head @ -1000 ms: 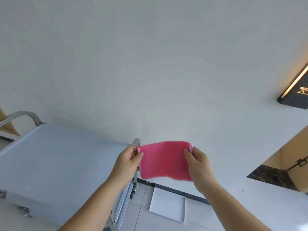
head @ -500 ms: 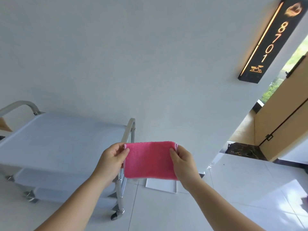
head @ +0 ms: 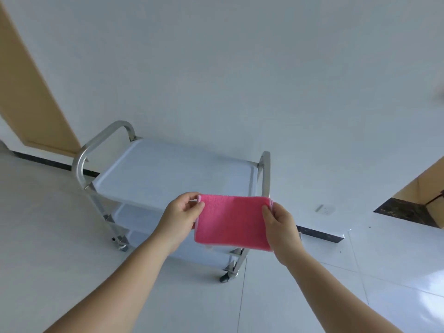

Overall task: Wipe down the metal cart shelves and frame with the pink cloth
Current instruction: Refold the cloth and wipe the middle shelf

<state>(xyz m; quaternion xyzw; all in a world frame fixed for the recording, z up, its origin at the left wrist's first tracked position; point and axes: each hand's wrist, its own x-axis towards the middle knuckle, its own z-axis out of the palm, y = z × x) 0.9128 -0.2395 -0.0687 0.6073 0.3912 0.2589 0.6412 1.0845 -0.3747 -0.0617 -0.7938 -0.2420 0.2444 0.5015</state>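
Over on the left, a tan door (head: 28,97) leans against the white wall, and beside it stands the metal cart (head: 168,174), top shelf bare, curved handles at both ends. Front and centre, the left hand (head: 180,216) pinches one edge of the folded pink cloth (head: 233,223) and the right hand (head: 280,224) pinches the other, holding it taut in the air in front of the cart's near side.

The pink cloth (head: 233,224) looks like nubby, matt terry, the cart (head: 173,174) is smooth brushed metal with a dull sheen, and the floor tiles (head: 384,284) shine glossy.
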